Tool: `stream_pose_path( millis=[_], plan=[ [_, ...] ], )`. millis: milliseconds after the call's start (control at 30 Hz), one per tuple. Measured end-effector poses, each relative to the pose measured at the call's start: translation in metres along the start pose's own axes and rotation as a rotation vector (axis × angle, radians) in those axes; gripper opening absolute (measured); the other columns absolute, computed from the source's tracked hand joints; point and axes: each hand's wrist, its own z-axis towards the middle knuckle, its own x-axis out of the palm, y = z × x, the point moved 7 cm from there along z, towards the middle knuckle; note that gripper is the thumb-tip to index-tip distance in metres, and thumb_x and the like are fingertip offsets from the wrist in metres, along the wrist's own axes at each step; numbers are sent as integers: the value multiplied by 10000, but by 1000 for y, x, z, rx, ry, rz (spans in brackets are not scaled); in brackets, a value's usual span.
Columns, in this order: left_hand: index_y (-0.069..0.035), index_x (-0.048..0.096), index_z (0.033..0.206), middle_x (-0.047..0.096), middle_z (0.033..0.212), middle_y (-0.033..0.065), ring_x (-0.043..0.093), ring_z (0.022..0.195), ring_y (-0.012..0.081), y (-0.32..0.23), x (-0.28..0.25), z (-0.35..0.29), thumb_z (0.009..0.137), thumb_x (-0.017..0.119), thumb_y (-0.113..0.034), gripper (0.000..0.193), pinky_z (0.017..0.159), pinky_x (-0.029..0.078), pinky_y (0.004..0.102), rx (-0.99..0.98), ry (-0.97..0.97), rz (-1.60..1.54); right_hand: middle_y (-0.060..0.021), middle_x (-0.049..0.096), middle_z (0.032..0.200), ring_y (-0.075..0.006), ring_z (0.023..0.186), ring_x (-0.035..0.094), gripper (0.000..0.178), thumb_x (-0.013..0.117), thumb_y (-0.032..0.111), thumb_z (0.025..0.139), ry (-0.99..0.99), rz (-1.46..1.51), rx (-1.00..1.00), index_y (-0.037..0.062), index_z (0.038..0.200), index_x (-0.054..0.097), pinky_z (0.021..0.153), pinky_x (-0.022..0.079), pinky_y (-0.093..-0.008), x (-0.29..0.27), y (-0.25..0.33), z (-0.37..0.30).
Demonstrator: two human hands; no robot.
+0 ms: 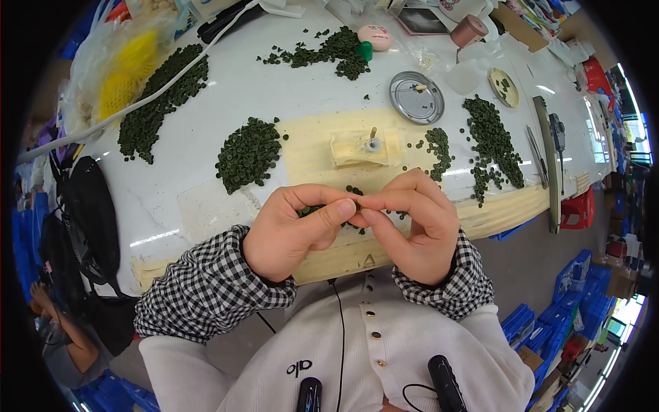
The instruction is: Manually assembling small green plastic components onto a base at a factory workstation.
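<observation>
Over the table's near edge, my left hand point(302, 226) and my right hand point(419, 226) meet at their fingertips. Thumb and forefinger of each are pinched together. Small dark green pieces point(310, 210) show between the thumb and forefinger of my left hand. What my right fingertips pinch is mostly hidden. More small dark green round pieces point(354, 190) lie on the table just behind the fingertips. Beyond them, a block wrapped in pale tape point(343, 151) carries a small white round fitting point(373, 145) with a short brown pin standing at it.
A heap of green pieces point(248, 154) lies left of the block, with other piles point(494, 147) at right and at the back. A round metal lid point(417, 98) and a pink-and-white round object point(375, 37) stand farther back. A white cable point(171, 82) crosses the left. Tweezers point(537, 156) lie at right.
</observation>
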Motion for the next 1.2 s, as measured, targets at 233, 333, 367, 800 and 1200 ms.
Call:
stream_pose_path(
  millis=[233,333,367,800,1200],
  plan=[
    [24,635,1042,679,887,82,333,501,19,3,0,1,933,550,-131,208,450,274,176,-47,72,-77,-56,574,801,-153,717,567,240,717,-37,716,53,-83,-110,32,944,692,620,462,-259,-2,7,-3],
    [0,636,1001,663,844,77,351,512,42,3,6,0,929,558,-130,167,460,269,205,-88,87,-59,-60,590,817,-156,730,580,222,714,-27,722,101,131,63,31,936,691,639,470,-254,-3,-9,-3],
    [5,636,1010,667,858,81,359,519,40,3,7,0,924,566,-128,173,465,279,198,-93,95,-62,-63,601,831,-158,742,589,200,710,-20,730,114,151,78,28,922,687,659,478,-256,-3,-11,-2],
    [-3,650,986,680,846,42,390,527,6,-8,4,-2,887,619,-131,164,479,323,158,-50,-14,97,-77,583,821,-177,728,596,222,713,-62,705,56,-23,2,19,907,672,622,480,-263,-7,0,0],
    [-8,661,950,680,826,29,445,572,2,-8,0,-2,872,641,-142,156,501,344,151,-44,-35,162,-88,591,829,-189,723,598,224,683,-71,731,89,-60,-37,13,938,664,624,481,-273,-5,3,1]
  ],
)
